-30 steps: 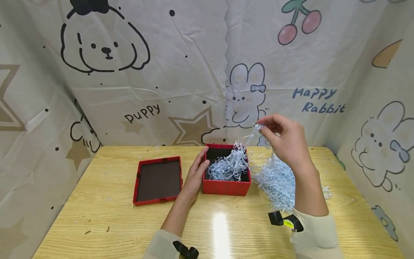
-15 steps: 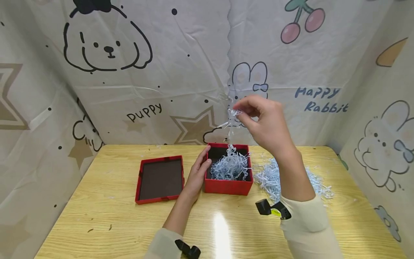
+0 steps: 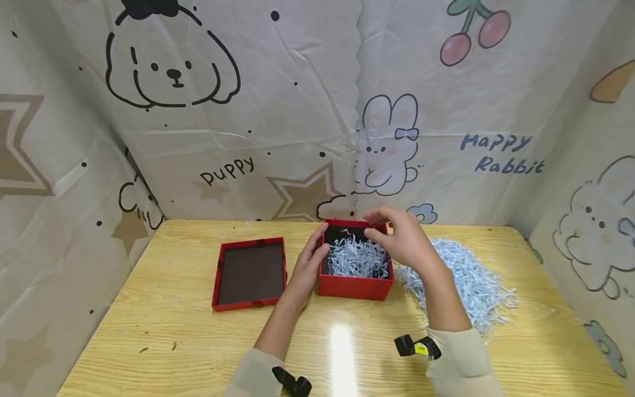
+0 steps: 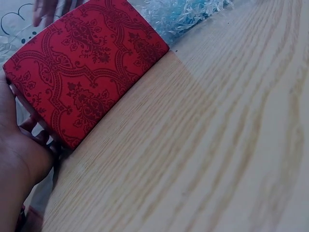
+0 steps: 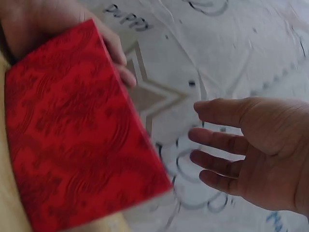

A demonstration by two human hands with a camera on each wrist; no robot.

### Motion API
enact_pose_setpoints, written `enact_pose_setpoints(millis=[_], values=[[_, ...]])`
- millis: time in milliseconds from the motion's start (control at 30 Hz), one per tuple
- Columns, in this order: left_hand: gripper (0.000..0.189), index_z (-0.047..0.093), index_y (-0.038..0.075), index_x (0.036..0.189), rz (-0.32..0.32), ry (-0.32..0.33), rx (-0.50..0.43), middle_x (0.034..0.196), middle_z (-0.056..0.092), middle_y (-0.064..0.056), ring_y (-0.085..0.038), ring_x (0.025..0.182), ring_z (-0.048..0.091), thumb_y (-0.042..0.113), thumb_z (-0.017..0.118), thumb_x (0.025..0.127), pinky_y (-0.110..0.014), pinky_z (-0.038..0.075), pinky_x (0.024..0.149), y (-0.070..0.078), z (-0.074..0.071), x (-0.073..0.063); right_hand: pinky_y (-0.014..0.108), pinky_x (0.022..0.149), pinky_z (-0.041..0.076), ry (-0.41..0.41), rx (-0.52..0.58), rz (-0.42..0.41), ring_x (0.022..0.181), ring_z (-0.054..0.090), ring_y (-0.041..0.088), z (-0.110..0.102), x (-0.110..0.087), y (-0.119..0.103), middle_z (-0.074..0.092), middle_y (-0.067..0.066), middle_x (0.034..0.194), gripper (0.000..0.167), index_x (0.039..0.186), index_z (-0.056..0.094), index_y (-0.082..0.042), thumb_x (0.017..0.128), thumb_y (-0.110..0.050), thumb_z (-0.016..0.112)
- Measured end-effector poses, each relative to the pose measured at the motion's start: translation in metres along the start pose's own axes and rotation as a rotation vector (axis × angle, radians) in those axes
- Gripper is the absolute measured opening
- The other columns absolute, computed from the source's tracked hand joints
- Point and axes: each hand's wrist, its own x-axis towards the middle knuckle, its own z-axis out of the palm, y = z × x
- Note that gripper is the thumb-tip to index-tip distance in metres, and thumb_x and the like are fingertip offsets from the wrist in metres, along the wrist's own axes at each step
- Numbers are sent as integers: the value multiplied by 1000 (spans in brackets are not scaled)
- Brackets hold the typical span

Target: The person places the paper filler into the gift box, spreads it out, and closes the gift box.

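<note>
A red box [image 3: 355, 286] with dark patterned sides stands uncovered on the table, holding pale blue shredded paper [image 3: 358, 258]. My left hand [image 3: 305, 273] rests against the box's left side, thumb and fingertips at the rim. In the left wrist view, the left hand [image 4: 19, 150] lies beside the box wall, some fingers hidden behind it. Over the box's far right corner is my right hand [image 3: 399, 240], holding nothing. The right wrist view shows this right hand [image 5: 256, 152] with fingers extended and spread, apart from the box [image 5: 82, 140].
Left of the box lies its red-rimmed lid [image 3: 252, 273], dark inside facing up. A heap of shredded paper [image 3: 463, 281] spreads to the right, partly behind the right forearm. A printed cloth [image 3: 297, 110] hangs behind the wooden table [image 3: 183, 347].
My right hand brought a tuft of shredded paper leftward over the box and let it go; the hand then lowered to the box's far right. The left hand stayed at the box.
</note>
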Motion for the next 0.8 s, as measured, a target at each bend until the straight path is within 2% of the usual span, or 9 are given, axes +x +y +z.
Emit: enact_pose_setpoints(millis=[67, 200, 333, 433, 567, 667, 800], values=[[53, 42, 31, 163, -2, -3, 6, 172, 29, 6, -20, 160, 20, 26, 54, 112, -46, 20, 130, 0, 1, 0, 60, 112, 45, 8, 17, 27, 130, 58, 37, 1, -6, 14, 66, 14, 138, 37, 136, 68, -8, 101, -18, 74], [52, 43, 34, 162, -10, 3, 14, 172, 29, 8, -19, 160, 20, 27, 53, 111, -45, 20, 130, 1, 1, -1, 63, 117, 39, -3, 82, 49, 144, 44, 42, 2, -16, 40, 54, 16, 151, 48, 146, 60, -8, 102, -24, 73], [52, 44, 34, 162, -14, 8, 19, 171, 30, 9, -18, 159, 21, 27, 54, 111, -44, 20, 130, 0, 2, 0, 64, 119, 36, -103, 227, 76, 151, 35, 47, 3, -25, 60, 41, 18, 163, 64, 156, 48, -11, 101, -28, 74], [53, 43, 34, 162, -6, 7, 22, 171, 30, 9, -19, 159, 21, 27, 54, 111, -45, 19, 130, 0, 3, 1, 62, 115, 42, -163, 298, 93, 148, 41, 49, 1, -32, 67, 40, 19, 165, 68, 158, 45, -11, 99, -25, 77], [53, 42, 33, 163, 2, 14, 25, 171, 30, 10, -18, 159, 20, 27, 54, 111, -46, 19, 130, 1, 4, 1, 47, 98, 59, -168, 291, 91, 126, 63, 41, -5, -35, 67, 59, 20, 146, 55, 146, 56, -4, 98, -17, 78], [54, 42, 32, 163, -1, 15, 21, 171, 30, 10, -17, 159, 20, 26, 54, 111, -46, 18, 130, 1, 3, 0, 34, 86, 62, -159, 282, 86, 107, 71, 31, -8, -37, 66, 71, 18, 124, 35, 128, 66, 1, 97, -10, 77], [54, 41, 33, 164, -7, 8, 14, 172, 28, 10, -18, 160, 19, 26, 54, 111, -47, 17, 130, -1, 3, 0, 35, 80, 63, -137, 250, 82, 90, 71, 26, -10, -41, 64, 74, 13, 103, 14, 111, 70, 1, 97, -3, 75]])
